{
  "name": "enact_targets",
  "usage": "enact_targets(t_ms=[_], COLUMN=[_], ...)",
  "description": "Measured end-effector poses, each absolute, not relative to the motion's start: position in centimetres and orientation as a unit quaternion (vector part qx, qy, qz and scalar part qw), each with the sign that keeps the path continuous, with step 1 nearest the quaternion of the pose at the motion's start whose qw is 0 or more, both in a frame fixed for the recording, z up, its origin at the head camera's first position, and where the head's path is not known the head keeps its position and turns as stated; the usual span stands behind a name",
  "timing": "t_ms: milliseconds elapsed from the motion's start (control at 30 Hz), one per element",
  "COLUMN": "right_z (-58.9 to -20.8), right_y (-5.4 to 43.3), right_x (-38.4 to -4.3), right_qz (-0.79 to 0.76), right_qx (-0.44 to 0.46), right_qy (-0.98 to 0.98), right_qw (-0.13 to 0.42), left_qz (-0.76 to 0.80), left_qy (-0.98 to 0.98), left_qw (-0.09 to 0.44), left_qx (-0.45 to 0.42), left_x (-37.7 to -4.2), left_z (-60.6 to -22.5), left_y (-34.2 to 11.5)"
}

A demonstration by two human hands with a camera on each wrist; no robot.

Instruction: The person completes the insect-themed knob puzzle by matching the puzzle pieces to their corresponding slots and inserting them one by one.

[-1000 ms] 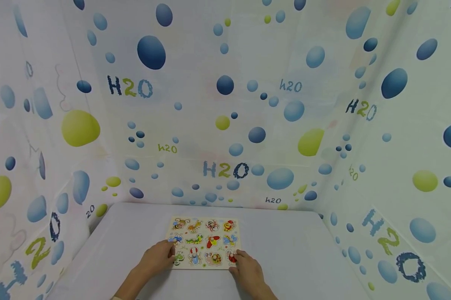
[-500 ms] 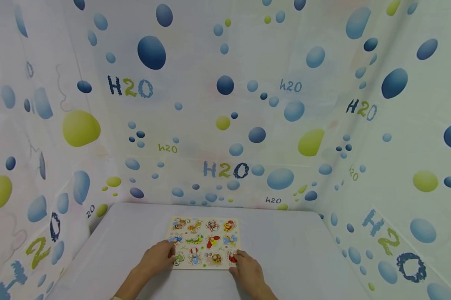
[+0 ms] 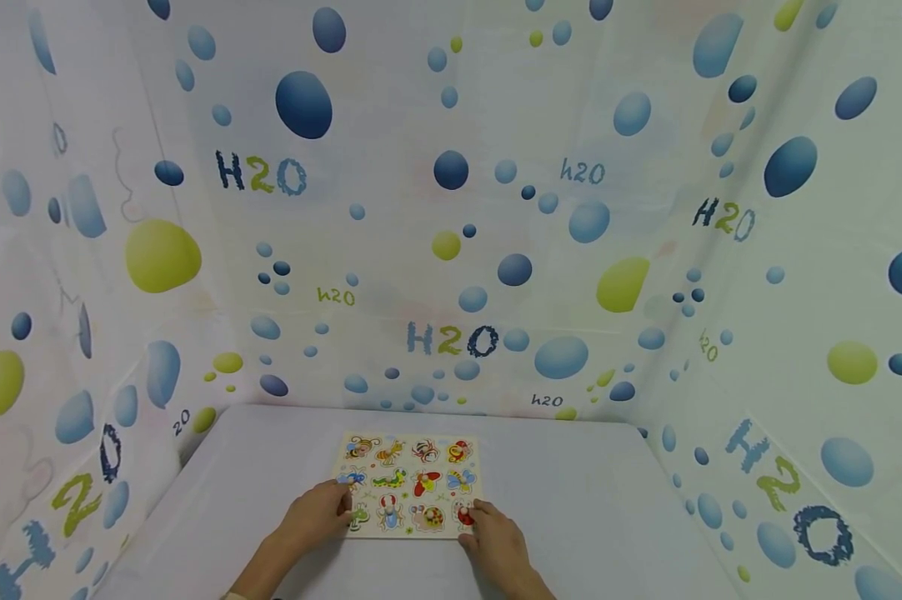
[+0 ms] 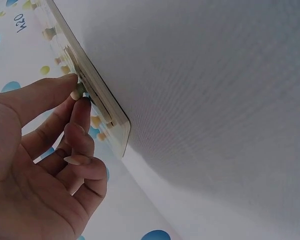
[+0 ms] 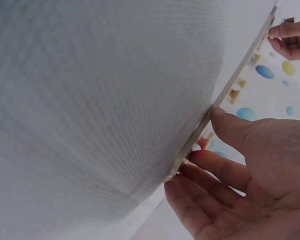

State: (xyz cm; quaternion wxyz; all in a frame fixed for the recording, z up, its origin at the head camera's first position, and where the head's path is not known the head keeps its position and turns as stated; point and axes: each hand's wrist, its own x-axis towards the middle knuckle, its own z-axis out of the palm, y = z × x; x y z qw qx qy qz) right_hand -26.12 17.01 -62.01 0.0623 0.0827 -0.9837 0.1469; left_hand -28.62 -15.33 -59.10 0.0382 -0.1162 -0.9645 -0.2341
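A wooden knob puzzle board (image 3: 442, 463) with several insect pieces lies flat on the white table. My left hand (image 3: 322, 510) is at its near left side. In the left wrist view, thumb and index finger pinch a small round knob (image 4: 77, 92) on a piece. From above this is the green puzzle piece (image 3: 358, 518), partly hidden by the fingers. My right hand (image 3: 496, 537) holds the near right corner, thumb against the near edge and fingertips at the right side. They partly cover the red ladybug piece (image 3: 463, 514).
White table (image 3: 586, 500) surface extends on both sides of the board and behind it. White sheeting (image 3: 391, 150) printed with blue and green dots and "H2O" lettering hangs behind and along both sides.
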Motion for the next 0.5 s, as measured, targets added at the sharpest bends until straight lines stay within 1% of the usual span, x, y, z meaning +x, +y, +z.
enact_targets(t_ms=[167, 500], right_z=[-61.99, -61.84], right_y=[16.97, 17.04], right_x=[-26.24, -25.92], right_qz=[0.147, 0.145], right_qx=[0.082, 0.089], right_qy=[-0.984, -0.983], right_qw=[0.057, 0.063], left_qz=[-0.233, -0.235], left_qy=[-0.964, -0.964], left_qw=[0.038, 0.023], left_qx=[-0.122, -0.121], left_x=[-28.79, -28.68], left_z=[-59.29, -59.27], left_y=[-15.5, -15.45])
